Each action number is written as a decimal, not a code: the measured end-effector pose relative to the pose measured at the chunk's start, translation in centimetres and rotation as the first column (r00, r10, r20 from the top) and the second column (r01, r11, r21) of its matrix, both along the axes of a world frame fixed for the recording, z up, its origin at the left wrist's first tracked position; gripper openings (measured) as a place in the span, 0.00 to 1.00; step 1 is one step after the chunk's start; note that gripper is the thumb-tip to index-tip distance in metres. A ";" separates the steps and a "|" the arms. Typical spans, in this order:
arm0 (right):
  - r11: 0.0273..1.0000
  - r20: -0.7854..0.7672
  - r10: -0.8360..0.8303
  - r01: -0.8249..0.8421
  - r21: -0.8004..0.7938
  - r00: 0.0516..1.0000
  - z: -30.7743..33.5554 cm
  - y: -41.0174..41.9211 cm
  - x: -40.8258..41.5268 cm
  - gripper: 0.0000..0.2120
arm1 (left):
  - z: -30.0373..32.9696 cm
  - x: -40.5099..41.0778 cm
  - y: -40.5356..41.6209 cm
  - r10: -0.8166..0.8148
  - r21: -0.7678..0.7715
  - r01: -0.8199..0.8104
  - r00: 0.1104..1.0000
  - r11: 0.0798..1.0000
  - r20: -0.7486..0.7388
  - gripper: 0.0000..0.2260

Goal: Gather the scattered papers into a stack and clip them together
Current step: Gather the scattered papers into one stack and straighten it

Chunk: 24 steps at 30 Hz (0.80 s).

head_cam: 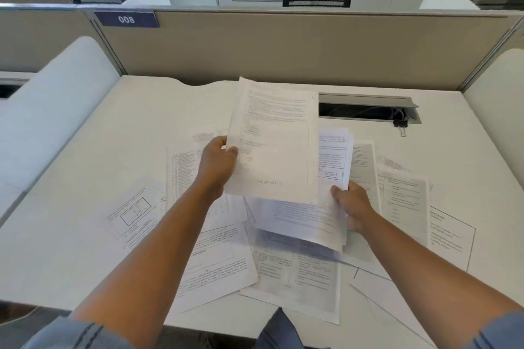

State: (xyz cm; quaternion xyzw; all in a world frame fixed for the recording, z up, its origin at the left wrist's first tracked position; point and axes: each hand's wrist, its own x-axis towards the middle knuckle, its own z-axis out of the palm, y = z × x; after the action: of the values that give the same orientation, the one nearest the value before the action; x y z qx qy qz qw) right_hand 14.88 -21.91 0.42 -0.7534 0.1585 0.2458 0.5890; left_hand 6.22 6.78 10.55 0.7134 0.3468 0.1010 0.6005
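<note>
Two hands up over desk (85,235): left hand (217,163) pinches sheet (272,144) by left edge; right hand (353,204) grips sheaf (331,167) alongside. Loose papers (215,263) below; clip (400,125) far right, bare desk around it.

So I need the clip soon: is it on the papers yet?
No. The clip lies alone on the desk by the cable slot, apart from the papers.

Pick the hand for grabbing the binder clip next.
Right, probably. The clip lies far right by the cable slot, nearer the right hand; the left hand could keep the sheets.
</note>
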 end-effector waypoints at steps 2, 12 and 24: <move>0.999 0.008 0.006 -0.007 0.042 1.000 0.4 0.3 0.1 0.13 | -1.2 -0.4 -0.1 -0.020 -0.046 0.016 0.997 0.999 -0.071 0.10; 0.945 -0.077 0.007 0.018 0.326 0.997 2.4 1.7 -1.1 0.09 | -4.4 -1.6 -1.5 -0.197 -0.214 0.145 0.948 0.966 -0.248 0.15; 0.937 0.101 0.174 -0.196 0.288 0.980 5.0 3.2 -2.7 0.26 | -5.0 -1.4 -2.4 -0.179 -0.304 0.144 0.980 0.942 -0.091 0.12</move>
State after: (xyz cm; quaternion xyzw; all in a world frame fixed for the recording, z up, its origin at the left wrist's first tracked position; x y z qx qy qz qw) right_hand 12.13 -18.71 5.43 -0.6768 0.0264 0.2928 0.6750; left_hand 4.83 4.33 5.54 0.6464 0.3327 -0.0436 0.6853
